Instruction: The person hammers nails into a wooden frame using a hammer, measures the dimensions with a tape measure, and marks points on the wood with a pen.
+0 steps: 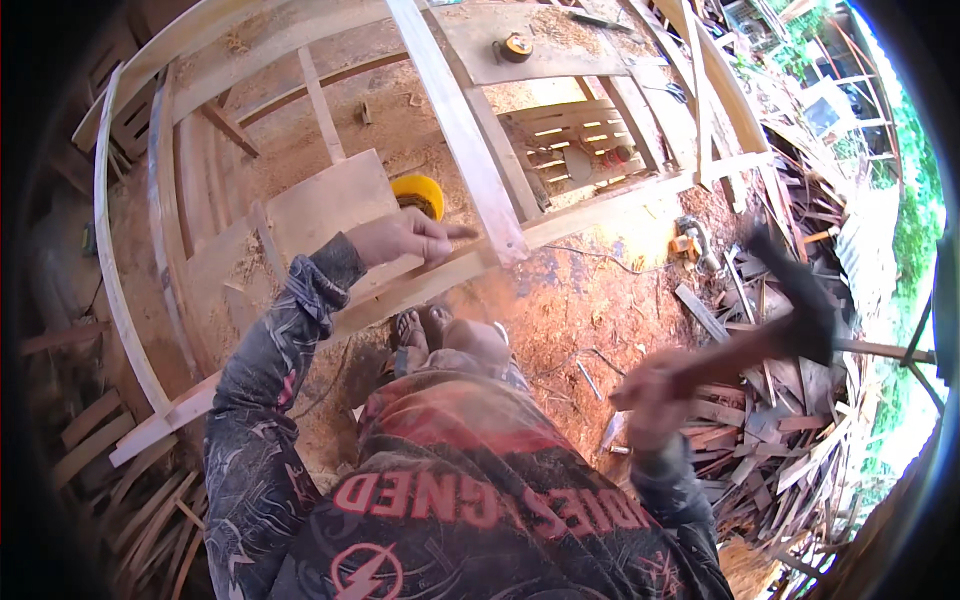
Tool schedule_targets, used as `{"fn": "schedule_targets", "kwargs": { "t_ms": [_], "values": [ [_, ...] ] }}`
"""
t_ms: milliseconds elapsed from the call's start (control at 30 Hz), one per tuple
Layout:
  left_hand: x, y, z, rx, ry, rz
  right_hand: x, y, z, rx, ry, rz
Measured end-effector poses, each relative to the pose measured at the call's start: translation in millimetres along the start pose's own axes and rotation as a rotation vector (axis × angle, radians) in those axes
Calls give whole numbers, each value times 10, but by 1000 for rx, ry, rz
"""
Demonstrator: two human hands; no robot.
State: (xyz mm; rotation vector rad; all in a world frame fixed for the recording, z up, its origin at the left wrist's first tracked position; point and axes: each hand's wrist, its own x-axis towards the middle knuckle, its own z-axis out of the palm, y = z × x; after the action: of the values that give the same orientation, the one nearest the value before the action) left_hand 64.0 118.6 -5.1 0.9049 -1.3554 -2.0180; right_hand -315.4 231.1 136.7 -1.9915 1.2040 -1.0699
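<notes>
My right hand [655,400] grips the thick wooden handle of a hammer [800,300], raised to the right of my body. Its dark head is blurred by motion. My left hand [405,238] is over the near rail [590,220] of a large wooden frame, fingers mostly curled and one pointing right. Whether anything is pinched in it I cannot make out. Just right of that fingertip, a pale board [455,120] runs away from me, its near end [508,248] lying on the rail. Behind my left hand is a round yellow object [420,193], partly hidden by a thin panel [335,205].
A yellow-and-black tape measure [515,47] lies on a far panel. An orange power tool [690,242] and its cord are on the sawdust-covered ground at right. Scrap wood [800,420] is heaped along the right, with more offcuts [130,500] at lower left.
</notes>
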Motion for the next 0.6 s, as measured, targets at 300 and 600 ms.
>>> {"fn": "schedule_targets", "kwargs": {
  "t_ms": [300,600],
  "values": [
    [58,90,140,435,-171,-71,321,858,217,-294,-442,392],
    [-48,153,1079,936,464,-221,574,990,271,391,-417,816]
  ]
}}
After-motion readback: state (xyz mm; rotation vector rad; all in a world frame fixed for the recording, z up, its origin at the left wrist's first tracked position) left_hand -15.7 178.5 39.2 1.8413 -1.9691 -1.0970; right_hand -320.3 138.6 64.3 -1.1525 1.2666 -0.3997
